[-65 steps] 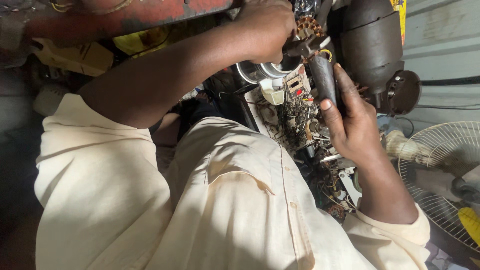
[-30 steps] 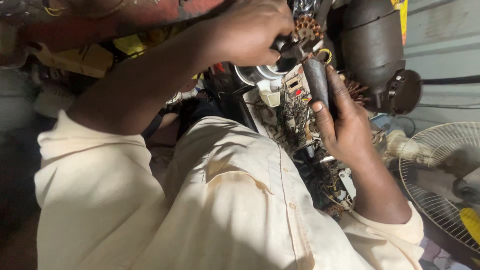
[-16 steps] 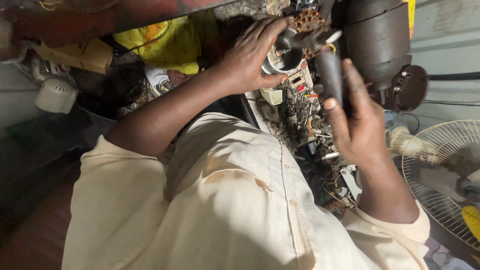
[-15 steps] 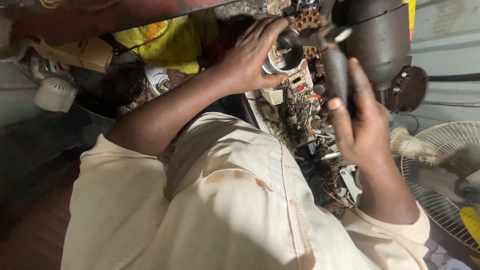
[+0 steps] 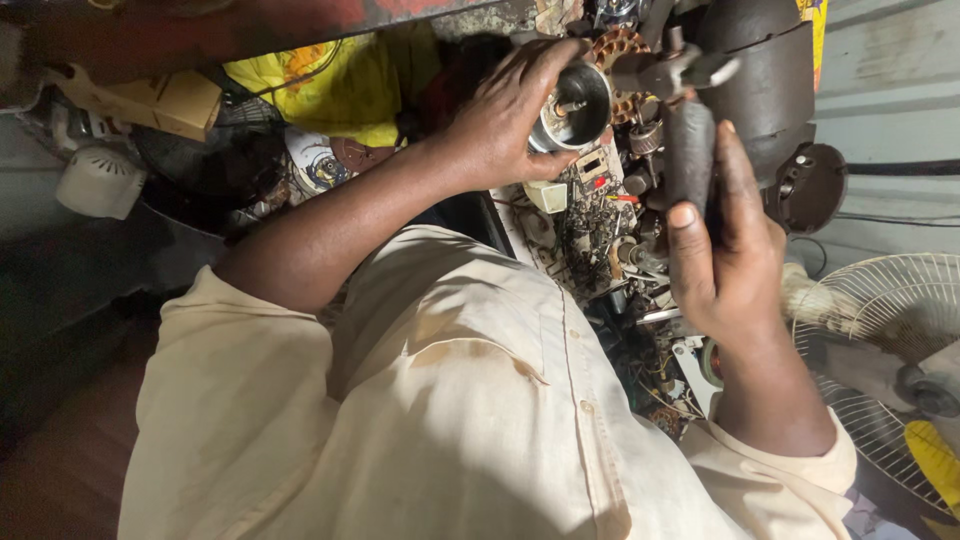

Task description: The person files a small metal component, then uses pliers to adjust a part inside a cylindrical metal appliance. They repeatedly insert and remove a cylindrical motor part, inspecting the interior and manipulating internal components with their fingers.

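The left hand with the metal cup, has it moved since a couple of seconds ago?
Yes. The left hand has drawn back from the big dark motor housing, carrying the metal cup toward the yellow cloth.

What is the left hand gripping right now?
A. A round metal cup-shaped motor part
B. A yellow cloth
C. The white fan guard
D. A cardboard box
A. The left hand wraps around the shiny round metal housing, open end facing the camera, while the right hand holds the dark-handled pliers beside it; the fan guard sits untouched at the right edge.
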